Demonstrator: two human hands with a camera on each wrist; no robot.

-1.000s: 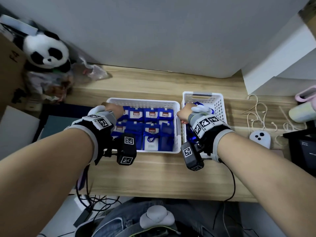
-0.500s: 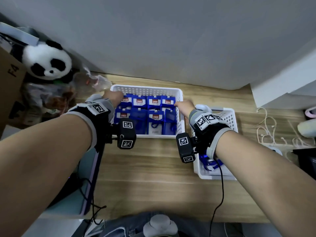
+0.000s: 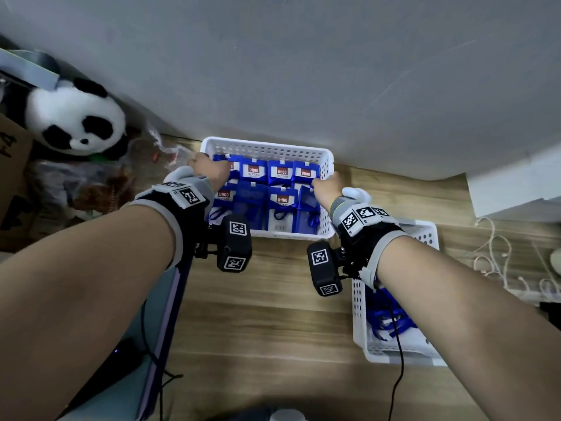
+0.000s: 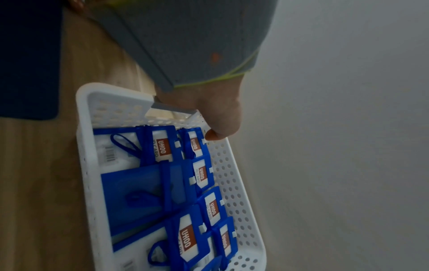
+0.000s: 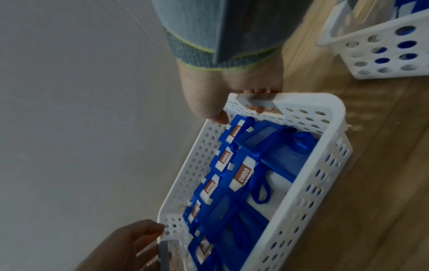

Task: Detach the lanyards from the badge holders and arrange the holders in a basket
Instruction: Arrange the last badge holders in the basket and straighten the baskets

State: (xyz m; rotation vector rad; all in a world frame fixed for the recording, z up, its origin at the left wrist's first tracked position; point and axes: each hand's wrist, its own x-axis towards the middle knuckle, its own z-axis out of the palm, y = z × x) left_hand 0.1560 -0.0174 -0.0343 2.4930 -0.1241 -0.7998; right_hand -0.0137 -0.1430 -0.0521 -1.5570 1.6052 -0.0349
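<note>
Head view: a white perforated basket (image 3: 267, 150) sits at the far edge of the wooden desk (image 3: 273, 314), against the grey wall. Blue badge holders (image 3: 282, 174) fill it in two rows, several showing a red "UHOO" label. The left hand (image 3: 209, 171) grips the basket's left end and the right hand (image 3: 326, 189) grips its right end. A second white basket (image 3: 394, 357) stands nearer and to the right, holding loose blue lanyards (image 3: 385, 320), partly hidden under the right forearm. A plush panda (image 3: 76, 123) sits far left, and pale cables (image 3: 494, 256) lie at the far right.

Left wrist view: the left hand (image 4: 209, 111) is closed over the basket's (image 4: 88, 165) end wall, thumb lying on the rim at the corner beside the wall; the other fingers are hidden. Badge holders (image 4: 162, 148) lie overlapping inside, some with short blue loops.

Right wrist view: the right hand (image 5: 232, 91) clasps the basket's (image 5: 325, 165) end, fingertips (image 5: 257, 109) showing through the handle slot and thumb on the rim. Badge holders (image 5: 241, 176) are packed inside. The left hand (image 5: 130, 243) holds the opposite end. A corner of the second basket (image 5: 376, 55) shows on the right, apart from the first.
</note>
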